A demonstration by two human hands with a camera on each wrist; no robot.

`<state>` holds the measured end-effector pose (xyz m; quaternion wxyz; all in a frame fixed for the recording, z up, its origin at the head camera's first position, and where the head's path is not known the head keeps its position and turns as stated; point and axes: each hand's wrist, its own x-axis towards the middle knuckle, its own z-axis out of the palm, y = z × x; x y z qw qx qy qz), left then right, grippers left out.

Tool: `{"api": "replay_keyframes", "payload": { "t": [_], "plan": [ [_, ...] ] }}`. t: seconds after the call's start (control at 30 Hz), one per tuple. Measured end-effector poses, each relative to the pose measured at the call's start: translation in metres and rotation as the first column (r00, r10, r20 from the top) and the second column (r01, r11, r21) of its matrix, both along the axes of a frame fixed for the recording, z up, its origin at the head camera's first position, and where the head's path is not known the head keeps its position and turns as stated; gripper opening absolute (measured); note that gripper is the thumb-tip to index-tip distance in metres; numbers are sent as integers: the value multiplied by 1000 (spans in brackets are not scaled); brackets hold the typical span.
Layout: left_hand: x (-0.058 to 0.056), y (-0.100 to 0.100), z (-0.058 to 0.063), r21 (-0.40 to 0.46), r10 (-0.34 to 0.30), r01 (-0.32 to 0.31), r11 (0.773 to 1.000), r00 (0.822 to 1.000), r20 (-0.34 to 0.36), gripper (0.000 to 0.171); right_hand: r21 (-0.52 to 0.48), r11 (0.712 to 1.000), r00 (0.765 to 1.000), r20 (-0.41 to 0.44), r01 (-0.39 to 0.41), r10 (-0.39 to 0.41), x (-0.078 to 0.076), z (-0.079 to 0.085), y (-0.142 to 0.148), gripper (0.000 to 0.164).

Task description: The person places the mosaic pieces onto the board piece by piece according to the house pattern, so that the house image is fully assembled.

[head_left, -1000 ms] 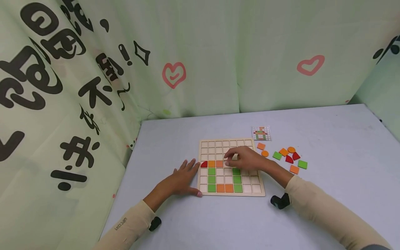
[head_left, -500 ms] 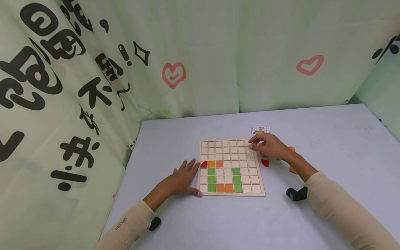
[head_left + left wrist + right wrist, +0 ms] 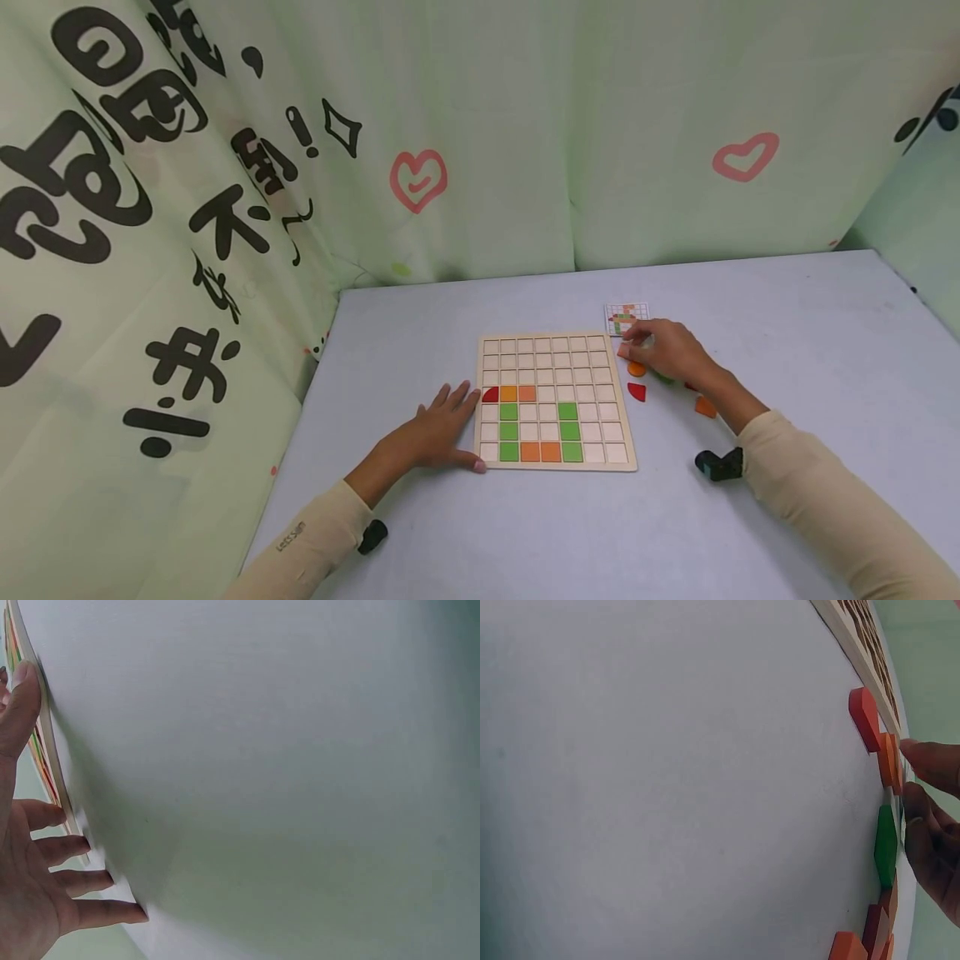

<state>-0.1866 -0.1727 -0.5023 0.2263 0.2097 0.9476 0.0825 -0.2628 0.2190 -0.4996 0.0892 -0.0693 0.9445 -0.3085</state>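
Note:
My left hand (image 3: pixel 438 429) lies with spread fingers along the left edge of a wooden grid board (image 3: pixel 558 469), steadying nothing else; the left wrist view shows its fingertips at the board's rim. My right hand (image 3: pixel 671 346) is just beyond the board's upper right corner. Its thumb and forefinger pinch an orange square tile (image 3: pixel 623 351). On the board, a red quarter-round tile (image 3: pixel 491 395) and two orange squares (image 3: pixel 517 393) form a row. Green squares (image 3: pixel 508 432) make two columns, joined at the bottom by two orange squares (image 3: pixel 540 452).
A small pattern card (image 3: pixel 617 320) lies behind the right hand, partly covered. Nearby are an orange round tile (image 3: pixel 636 369), a red quarter-round tile (image 3: pixel 637 392), a green tile (image 3: pixel 886 844) and an orange square (image 3: pixel 706 407). Other loose pieces are hidden by the hand. A printed curtain (image 3: pixel 495 125) hangs behind the table.
My right hand has moved from over the board, right and back, to the orange tile beside the card. A loose red piece beside the board has come into sight. The left hand stays put.

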Motion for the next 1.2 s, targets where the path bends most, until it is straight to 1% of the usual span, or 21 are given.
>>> {"api": "replay_keyframes", "payload": {
  "t": [0.17,0.43,0.7,0.83,1.0,1.2],
  "plan": [
    [0,0,1,6,-2,2,1000,1000,-4,117,13,1000,1000,19,8,-8,0,-3,-1,36],
    [0,0,1,5,-4,4,1000,1000,-2,117,30,1000,999,42,-2,1,-1,-1,-2,39],
    [0,1,2,-4,4,-4,1000,1000,3,117,44,999,999,39,-15,13,-2,3,-1,34],
    [0,1,2,-4,3,-3,1000,1000,7,116,30,1000,999,34,-8,7,-2,5,0,30],
    [1,1,2,-7,0,0,1000,1000,2,116,3,1000,1000,25,4,-4,-2,6,1,30],
    [0,1,2,-3,0,0,1000,1000,2,117,-22,1000,999,42,11,-10,-3,7,1,29]
  ]
}}
